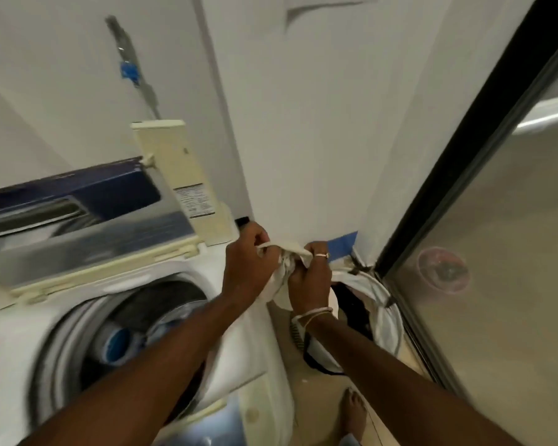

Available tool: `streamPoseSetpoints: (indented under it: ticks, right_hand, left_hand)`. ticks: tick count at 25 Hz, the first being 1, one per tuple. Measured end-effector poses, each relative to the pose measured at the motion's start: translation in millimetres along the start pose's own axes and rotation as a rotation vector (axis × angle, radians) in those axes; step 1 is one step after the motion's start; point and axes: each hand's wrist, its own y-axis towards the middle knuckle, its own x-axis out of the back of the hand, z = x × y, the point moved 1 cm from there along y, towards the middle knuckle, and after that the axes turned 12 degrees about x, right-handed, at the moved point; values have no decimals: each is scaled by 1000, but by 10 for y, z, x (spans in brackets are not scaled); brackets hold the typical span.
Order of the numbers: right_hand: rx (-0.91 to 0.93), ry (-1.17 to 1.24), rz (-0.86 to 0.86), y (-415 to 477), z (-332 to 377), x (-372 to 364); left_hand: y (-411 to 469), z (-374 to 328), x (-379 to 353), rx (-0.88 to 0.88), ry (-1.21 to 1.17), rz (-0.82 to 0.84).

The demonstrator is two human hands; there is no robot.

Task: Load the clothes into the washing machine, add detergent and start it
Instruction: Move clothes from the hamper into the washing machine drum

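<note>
A top-loading white washing machine (23, 333) fills the lower left, its lid (87, 233) raised and the drum (136, 329) open, with a blue part at the drum's centre. Both hands hold one white garment (282, 278) in the air to the right of the drum. My left hand (247, 262) grips its upper edge. My right hand (310, 275), wearing a ring and bracelets, grips the bunched cloth beside it. Below my right wrist stands a white laundry bag (384, 317) with dark clothes inside.
A white wall (319, 123) rises directly behind the hands, with a strip of blue tape (343, 244) on it. A black-framed glass door (464, 175) stands at the right. My bare foot (355, 410) is on the floor between the machine and the bag.
</note>
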Motion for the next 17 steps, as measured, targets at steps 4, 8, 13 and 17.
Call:
streamPoseSetpoints:
  ticks: [4, 8, 13, 17]
  right_hand:
    - [43, 131, 117, -223, 1158, -543]
    - [116, 257, 187, -516, 2090, -1055]
    - [232, 333, 289, -821, 2741, -1664]
    - [183, 261, 347, -994, 2516, -1999]
  left_hand:
    - [-256, 111, 1262, 91, -169, -162]
    - [-563, 218, 2305, 111, -235, -346]
    - [-784, 510, 3170, 158, -272, -526]
    - [-773, 1096, 3225, 370, -231, -367]
